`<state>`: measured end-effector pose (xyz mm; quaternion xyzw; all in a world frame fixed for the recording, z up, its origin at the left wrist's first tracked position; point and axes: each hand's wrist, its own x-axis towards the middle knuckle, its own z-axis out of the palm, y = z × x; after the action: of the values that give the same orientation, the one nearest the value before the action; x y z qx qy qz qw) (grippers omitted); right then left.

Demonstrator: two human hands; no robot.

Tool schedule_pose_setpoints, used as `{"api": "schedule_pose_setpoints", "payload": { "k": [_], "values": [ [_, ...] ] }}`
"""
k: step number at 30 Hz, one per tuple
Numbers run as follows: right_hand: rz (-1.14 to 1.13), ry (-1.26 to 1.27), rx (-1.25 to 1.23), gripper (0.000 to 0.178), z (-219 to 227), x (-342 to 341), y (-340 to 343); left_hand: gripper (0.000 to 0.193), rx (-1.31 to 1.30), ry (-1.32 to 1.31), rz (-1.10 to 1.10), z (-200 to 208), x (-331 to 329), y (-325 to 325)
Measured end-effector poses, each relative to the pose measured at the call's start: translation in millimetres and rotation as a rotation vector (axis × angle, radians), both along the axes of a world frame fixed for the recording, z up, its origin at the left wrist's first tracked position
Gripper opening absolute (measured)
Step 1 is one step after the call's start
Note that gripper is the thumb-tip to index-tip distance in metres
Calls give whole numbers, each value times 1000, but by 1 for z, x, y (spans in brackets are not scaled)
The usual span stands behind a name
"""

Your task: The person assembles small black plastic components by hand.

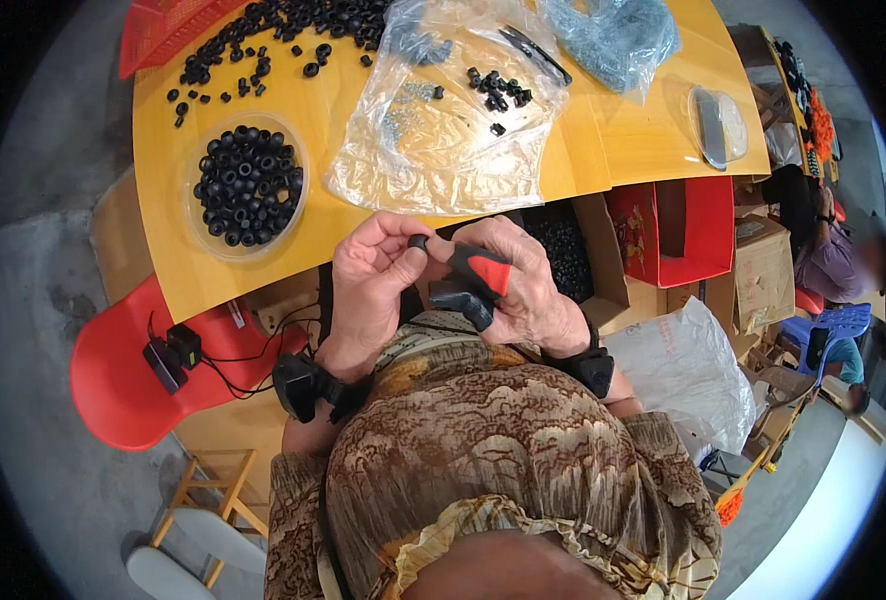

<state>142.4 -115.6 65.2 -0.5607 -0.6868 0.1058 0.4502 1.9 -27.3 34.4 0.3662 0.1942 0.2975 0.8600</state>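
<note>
In front of my belly, just off the table's near edge, my left hand pinches a small black ring-like part between thumb and fingertips. My right hand is wrapped round a hand tool with black handles and a red inset. The tool's working end is hidden among the fingers beside the small part, so its exact kind does not show. Nearest to the left hand on the yellow table stands a round clear tub full of black round caps.
A plastic sheet holds small black pieces, metal bits and a dark slim tool. Loose black caps lie far left. A filled clear bag and plastic container sit right. Below stands a red box.
</note>
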Motion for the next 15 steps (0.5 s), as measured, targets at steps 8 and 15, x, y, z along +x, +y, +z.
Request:
{"api": "schedule_pose_setpoints", "payload": {
  "k": [8, 15],
  "values": [
    [-544, 42, -126, 22, -2, 37, 18, 18, -94, -100, -7, -1, -1, 5],
    [-657, -18, -218, 16, -26, 69, 49, 24, -85, -94, -11, -2, -4, 8]
  ]
}}
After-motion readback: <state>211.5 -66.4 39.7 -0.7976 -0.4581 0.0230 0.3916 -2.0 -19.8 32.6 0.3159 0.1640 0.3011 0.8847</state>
